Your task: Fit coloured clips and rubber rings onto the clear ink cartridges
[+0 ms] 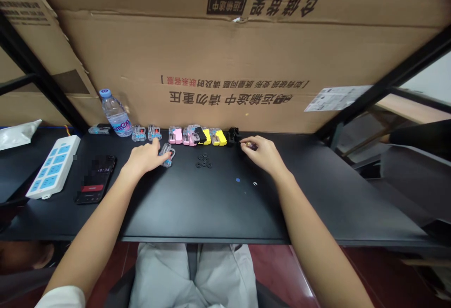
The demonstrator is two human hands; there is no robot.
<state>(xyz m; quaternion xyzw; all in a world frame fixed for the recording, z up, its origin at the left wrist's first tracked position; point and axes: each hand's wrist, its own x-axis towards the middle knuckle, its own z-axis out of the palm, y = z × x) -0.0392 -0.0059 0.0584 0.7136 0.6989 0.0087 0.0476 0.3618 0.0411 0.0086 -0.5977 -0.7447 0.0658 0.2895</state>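
My left hand [143, 158] rests low over the table, thumb and index finger apart. Its thumb touches a small clear plastic piece [167, 155] with red and blue parts and a loop. The index fingertip is close to one of two similar clear pieces [154, 133] standing behind. My right hand [263, 154] is closed in a pinch around a small dark piece with a gold-coloured spot [251, 145], mostly hidden by the fingers. Just left of those fingers lies a cluster of black parts [233, 136].
Pink [177, 135] and yellow pieces [220, 137] line the cardboard [232, 54]. Several black rings [204, 163], a blue disc [237, 180] and a white bit [255, 184] lie on the black table [197, 209]. Leftward are a bottle [118, 115], a phone [97, 180] and a power strip [54, 167].
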